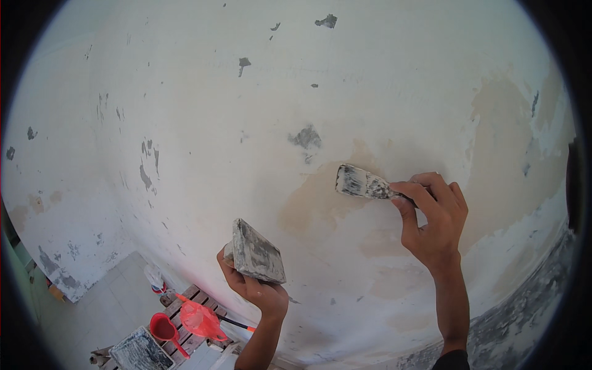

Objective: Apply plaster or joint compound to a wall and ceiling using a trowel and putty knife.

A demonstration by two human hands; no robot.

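My right hand (431, 216) grips a plaster-smeared putty knife (357, 182), fingers round its handle, with the blade lying at a beige, uneven patch on the white wall (246, 123). Lower and to the left, my left hand (259, 290) holds a flat, grey, plaster-crusted rectangular tool (256, 246) from below, tilted toward the wall. Its exact kind is hard to tell. Small grey chipped spots are scattered over the wall.
At the lower left, a slatted wooden platform (193, 294) carries a red dipper (163, 327), a red plastic bag (200, 317) and a plaster-covered tray (139, 354), beside a tiled floor (111, 308). A mottled grey surface (512, 327) lies at the lower right.
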